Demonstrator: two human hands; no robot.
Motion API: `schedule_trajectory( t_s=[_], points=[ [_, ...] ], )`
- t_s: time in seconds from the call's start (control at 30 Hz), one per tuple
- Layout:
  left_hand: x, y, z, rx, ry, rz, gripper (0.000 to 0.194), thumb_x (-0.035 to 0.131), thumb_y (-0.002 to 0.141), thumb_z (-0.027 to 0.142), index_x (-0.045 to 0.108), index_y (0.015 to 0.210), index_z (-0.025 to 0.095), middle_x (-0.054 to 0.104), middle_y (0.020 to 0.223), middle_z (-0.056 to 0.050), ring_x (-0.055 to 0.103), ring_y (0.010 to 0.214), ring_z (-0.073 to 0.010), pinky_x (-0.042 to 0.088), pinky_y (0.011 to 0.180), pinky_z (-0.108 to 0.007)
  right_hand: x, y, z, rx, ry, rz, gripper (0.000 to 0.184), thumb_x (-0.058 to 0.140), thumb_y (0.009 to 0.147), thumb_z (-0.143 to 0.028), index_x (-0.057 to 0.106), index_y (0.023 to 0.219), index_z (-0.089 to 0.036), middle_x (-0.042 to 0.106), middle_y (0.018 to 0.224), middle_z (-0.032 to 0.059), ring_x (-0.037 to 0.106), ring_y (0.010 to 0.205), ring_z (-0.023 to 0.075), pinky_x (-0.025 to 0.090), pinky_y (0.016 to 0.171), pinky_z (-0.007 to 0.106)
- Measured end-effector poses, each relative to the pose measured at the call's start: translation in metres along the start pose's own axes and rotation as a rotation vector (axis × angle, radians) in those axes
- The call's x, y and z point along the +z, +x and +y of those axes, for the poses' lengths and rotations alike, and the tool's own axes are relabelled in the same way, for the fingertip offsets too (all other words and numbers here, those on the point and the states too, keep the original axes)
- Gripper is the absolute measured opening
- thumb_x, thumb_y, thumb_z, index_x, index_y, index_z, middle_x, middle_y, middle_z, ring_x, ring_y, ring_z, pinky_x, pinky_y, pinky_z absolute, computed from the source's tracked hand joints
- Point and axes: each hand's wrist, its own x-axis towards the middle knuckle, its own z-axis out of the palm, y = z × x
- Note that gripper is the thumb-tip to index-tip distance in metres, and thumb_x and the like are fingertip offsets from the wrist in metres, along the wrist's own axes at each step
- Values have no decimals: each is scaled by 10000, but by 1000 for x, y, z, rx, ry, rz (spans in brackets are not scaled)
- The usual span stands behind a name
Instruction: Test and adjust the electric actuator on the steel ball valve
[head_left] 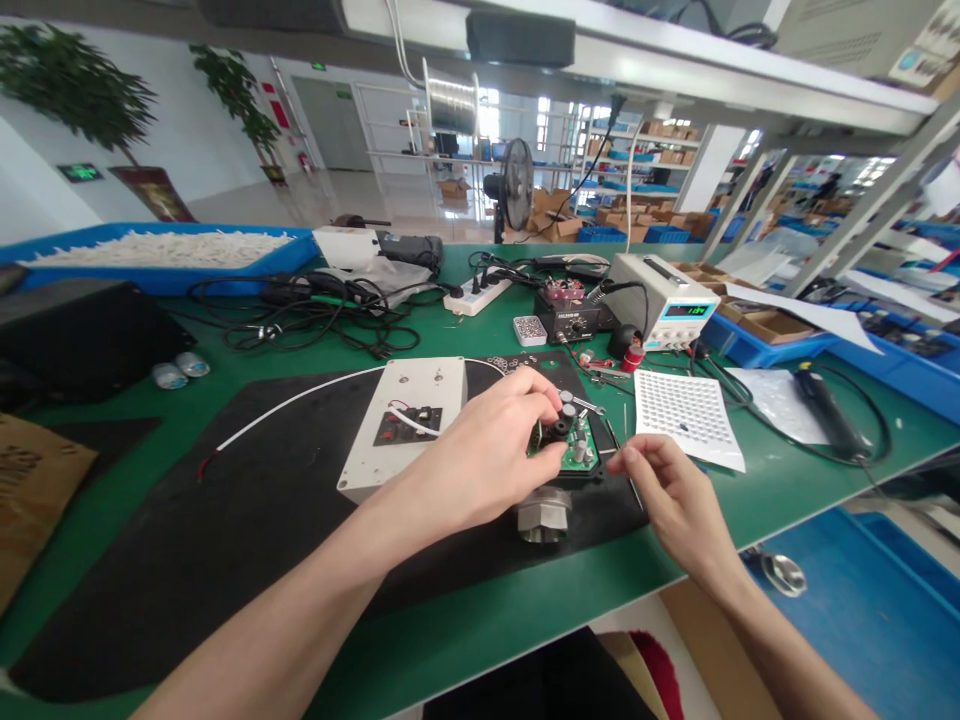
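A green circuit board with upright capacitors sits in a dark housing above a hex metal fitting. My left hand curls over the board's left side, with thumb and fingers closed around a black round part. Just right of the board, my right hand is closed in a pinch. Something thin and pale shows by its fingertips, too small to name. Beside that hand lies a thin dark screwdriver-like rod. A white metal box with a white cable stands behind my left forearm.
Under the work lies a black mat on the green bench. At the back are a power strip, a soldering station and a power supply. A sheet of white stickers and an electric screwdriver are on the right.
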Motion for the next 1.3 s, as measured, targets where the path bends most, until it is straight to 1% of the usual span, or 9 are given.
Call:
schedule_trajectory(
  t_s=[0.13, 0.2, 0.3, 0.37, 0.53, 0.63, 0.83, 1.1, 1.3],
  points=[
    [0, 1, 2, 6, 9, -15, 38, 620, 930, 220, 622, 903, 194, 595, 1220, -30, 609, 1140, -206, 486, 1023, -376, -1, -23, -23, 117, 236, 0, 241, 645, 1007, -454, 647, 1010, -213, 674, 781, -2, 616, 744, 138, 486, 703, 244],
    [0, 1, 2, 10, 11, -18, 39, 613, 934, 214, 616, 900, 195, 590, 1222, -26, 608, 1132, -197, 486, 1018, -368, -3, -34, -29, 209, 378, -12, 242, 674, 991, -444, 662, 1051, -210, 659, 766, -7, 590, 644, 113, 465, 595, 217],
    [1, 1, 2, 19, 9, -16, 28, 605, 938, 201, 620, 916, 194, 589, 1219, -20, 610, 1125, -185, 485, 1021, -359, -5, -51, -33, 338, 555, -9, 244, 691, 986, -409, 663, 1136, -218, 668, 796, -12, 429, 424, 23, 272, 412, 173],
    [1, 0, 0, 25, 10, -11, 26, 616, 934, 205, 640, 935, 196, 591, 1218, -17, 613, 1127, -183, 487, 1022, -355, -6, -61, -36, 393, 622, 1, 251, 710, 975, -389, 674, 1159, -222, 691, 830, 1, 362, 379, -12, 206, 387, 167],
    [3, 0, -6, 2, 86, 70, 111, 717, 877, 287, 680, 935, 200, 579, 1164, -25, 631, 973, -181, 525, 914, -370, -6, -79, -42, 467, 692, -3, 306, 795, 904, -364, 743, 1170, -222, 739, 851, 52, 573, 532, 81, 475, 489, 194],
    [1, -1, -6, -14, 138, 87, 167, 745, 856, 341, 664, 882, 197, 567, 1157, -24, 607, 841, -158, 531, 807, -364, -6, -85, -40, 458, 675, 4, 274, 821, 877, -354, 790, 1115, -221, 768, 863, 80, 646, 612, 125, 555, 567, 224],
    [0, -4, -2, -51, 113, 68, 149, 711, 889, 354, 674, 913, 212, 554, 1152, -5, 586, 801, -137, 523, 758, -340, -8, -92, -29, 375, 504, 46, 250, 806, 887, -369, 814, 1091, -224, 800, 944, 110, 710, 717, 178, 604, 642, 245],
    [5, 0, 3, -56, 87, 80, 105, 688, 886, 309, 690, 908, 206, 565, 1158, -32, 600, 868, -174, 525, 838, -375, -4, -92, -34, 282, 335, 82, 235, 761, 914, -402, 819, 1076, -243, 798, 936, 80, 730, 719, 195, 640, 688, 275],
    [7, -1, 8, -66, 41, 92, 77, 666, 899, 276, 704, 908, 209, 572, 1147, -42, 607, 864, -175, 543, 748, -328, -4, -89, -32, 203, 226, 111, 216, 744, 925, -392, 825, 1074, -257, 804, 960, 70, 763, 793, 216, 655, 736, 276]
  ],
)
